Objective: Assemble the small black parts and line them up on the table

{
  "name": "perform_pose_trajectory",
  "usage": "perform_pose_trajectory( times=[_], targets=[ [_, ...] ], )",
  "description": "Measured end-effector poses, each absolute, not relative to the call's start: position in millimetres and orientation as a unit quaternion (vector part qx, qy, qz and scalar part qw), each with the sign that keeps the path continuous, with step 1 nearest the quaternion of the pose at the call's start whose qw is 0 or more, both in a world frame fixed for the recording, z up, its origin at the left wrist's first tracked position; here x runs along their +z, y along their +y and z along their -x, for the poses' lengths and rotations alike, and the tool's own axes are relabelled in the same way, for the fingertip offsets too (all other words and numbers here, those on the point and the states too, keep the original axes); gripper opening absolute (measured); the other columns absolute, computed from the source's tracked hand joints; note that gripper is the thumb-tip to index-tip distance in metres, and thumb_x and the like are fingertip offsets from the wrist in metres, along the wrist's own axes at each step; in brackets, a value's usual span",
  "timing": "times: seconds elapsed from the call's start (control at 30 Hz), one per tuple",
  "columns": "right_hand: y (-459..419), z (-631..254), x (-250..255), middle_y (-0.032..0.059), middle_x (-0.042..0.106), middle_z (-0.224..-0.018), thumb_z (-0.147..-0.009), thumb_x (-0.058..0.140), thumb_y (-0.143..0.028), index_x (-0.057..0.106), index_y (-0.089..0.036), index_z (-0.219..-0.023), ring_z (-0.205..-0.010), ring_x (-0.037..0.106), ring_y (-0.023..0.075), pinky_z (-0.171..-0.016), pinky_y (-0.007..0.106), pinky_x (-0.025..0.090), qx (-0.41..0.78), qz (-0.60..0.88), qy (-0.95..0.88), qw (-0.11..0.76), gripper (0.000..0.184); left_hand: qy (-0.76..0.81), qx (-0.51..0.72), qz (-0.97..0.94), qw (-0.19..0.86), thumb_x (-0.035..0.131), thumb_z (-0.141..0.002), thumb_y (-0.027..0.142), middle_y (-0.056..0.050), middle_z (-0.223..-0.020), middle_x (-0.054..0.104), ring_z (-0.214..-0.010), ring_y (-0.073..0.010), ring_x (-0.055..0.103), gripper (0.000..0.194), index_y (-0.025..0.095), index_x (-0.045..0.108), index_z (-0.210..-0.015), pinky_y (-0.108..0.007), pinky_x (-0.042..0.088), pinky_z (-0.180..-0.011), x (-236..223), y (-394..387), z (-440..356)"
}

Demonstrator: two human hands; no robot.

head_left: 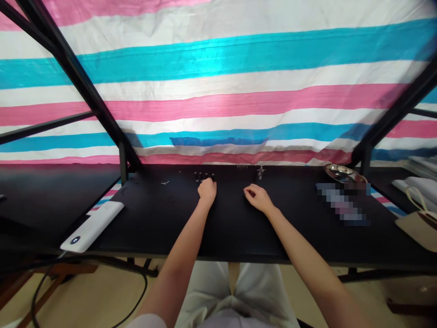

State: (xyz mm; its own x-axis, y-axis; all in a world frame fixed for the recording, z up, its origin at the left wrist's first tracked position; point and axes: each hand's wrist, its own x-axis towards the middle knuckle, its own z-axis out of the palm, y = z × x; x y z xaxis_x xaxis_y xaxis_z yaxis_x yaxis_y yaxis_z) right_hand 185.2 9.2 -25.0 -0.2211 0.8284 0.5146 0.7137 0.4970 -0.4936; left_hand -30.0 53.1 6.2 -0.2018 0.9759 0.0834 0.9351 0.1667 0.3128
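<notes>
My left hand (206, 190) rests near the far side of the black table, its fingers curled down. Just beyond its knuckles stand several small dark pieces with light round tops (206, 175), partly covered by the hand. To the right, my right hand (258, 197) hovers over or touches the tabletop; I cannot tell which. Its thumb and fingers are bent together, and anything pinched there is too small to make out. Behind it, close to the back edge, lies a small cluster of shiny pieces (261, 173). A row of thin small parts (242, 166) sits between the hands at that edge.
A white oblong device (94, 226) with a cable lies at the left front of the black table (235, 237). A thin white strand (165, 183) is at left. On the right are a round metal dish (344, 173) and a blurred-out item (342, 205). Striped sheeting (218, 102) hangs behind.
</notes>
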Motion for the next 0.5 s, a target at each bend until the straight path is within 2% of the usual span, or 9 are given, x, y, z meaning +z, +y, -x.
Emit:
perform_pose_trajectory(
  times=[0.17,0.33,0.4,0.5],
  targets=[
    [20.8,-208.5,-32.4,0.0040,0.059,-0.070,-0.080,0.043,-0.026,0.061,-0.019,-0.069,-0.065,0.053,0.0160,-0.060,0.027,0.039,-0.008,0.627,-0.687,0.368,0.023,0.746,0.100,-0.653,0.078,0.054,-0.078,0.033,-0.016,-0.093,0.064,-0.090,-0.0269,0.062,0.024,0.014,0.063,-0.089,-0.033,0.047,-0.073,15.7,47.5,31.9],
    [37.4,-225.5,-47.8,0.0070,0.058,-0.073,-0.076,0.048,-0.025,0.062,-0.018,-0.075,-0.070,0.051,0.0193,-0.062,0.030,0.039,-0.058,0.682,-0.632,0.364,0.016,0.621,0.083,-0.767,0.142,0.061,-0.072,0.035,-0.009,-0.081,0.066,-0.086,-0.0246,0.062,0.017,0.019,0.064,-0.076,-0.031,0.045,-0.075,20.9,42.3,13.5],
    [44.2,-227.3,-51.9,0.0080,0.057,-0.075,-0.075,0.049,-0.025,0.062,-0.017,-0.078,-0.071,0.050,0.0197,-0.063,0.031,0.039,-0.075,0.686,-0.626,0.363,0.016,0.561,0.108,-0.806,0.156,0.061,-0.072,0.033,-0.008,-0.084,0.066,-0.088,-0.0247,0.061,0.018,0.021,0.064,-0.085,-0.031,0.044,-0.078,20.5,42.1,-3.0],
    [54.0,-228.3,-53.3,0.0099,0.057,-0.079,-0.077,0.049,-0.026,0.062,-0.015,-0.082,-0.075,0.050,0.0209,-0.067,0.032,0.039,-0.068,0.693,-0.630,0.344,0.018,0.536,0.116,-0.825,0.139,0.056,-0.076,0.027,-0.012,-0.095,0.065,-0.091,-0.0265,0.061,0.033,0.021,0.057,-0.108,-0.035,0.043,-0.080,19.9,45.8,-32.3]
  ],
)
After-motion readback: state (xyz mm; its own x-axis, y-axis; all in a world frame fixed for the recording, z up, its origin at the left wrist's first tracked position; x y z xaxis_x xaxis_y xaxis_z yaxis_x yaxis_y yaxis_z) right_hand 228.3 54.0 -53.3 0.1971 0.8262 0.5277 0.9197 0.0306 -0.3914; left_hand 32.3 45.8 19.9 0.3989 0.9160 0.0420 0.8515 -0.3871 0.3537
